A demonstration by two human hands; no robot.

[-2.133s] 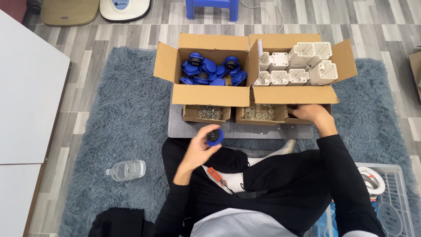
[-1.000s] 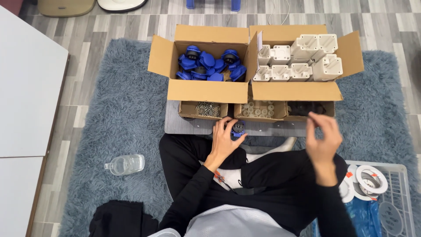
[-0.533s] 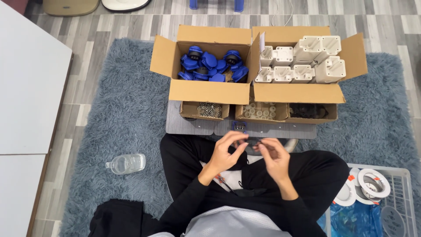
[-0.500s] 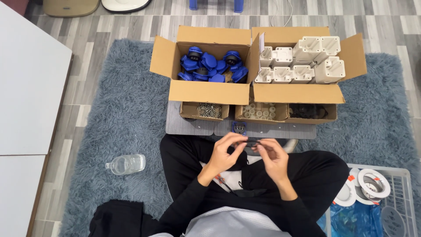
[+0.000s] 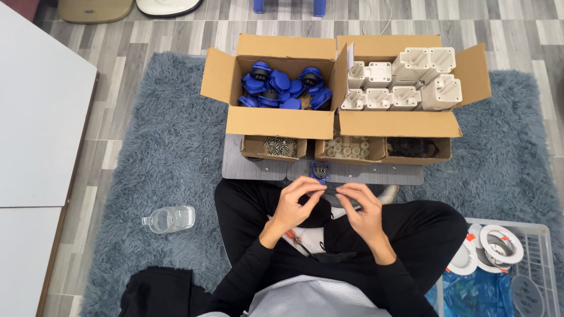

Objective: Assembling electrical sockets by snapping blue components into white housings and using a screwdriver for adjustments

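One small blue part (image 5: 320, 172), pinched in left hand (image 5: 292, 203) grip above the lap; right hand (image 5: 363, 206) grip half-curled, contents cannot tell. Two large open cartons (image 5: 282, 122), three small trays (image 5: 276, 154), one water bottle (image 5: 169, 219).

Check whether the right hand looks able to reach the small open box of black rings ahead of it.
Probably yes: the right hand sits just short of the box of black rings, whose top is open. Nothing lies between them but bare grey board.
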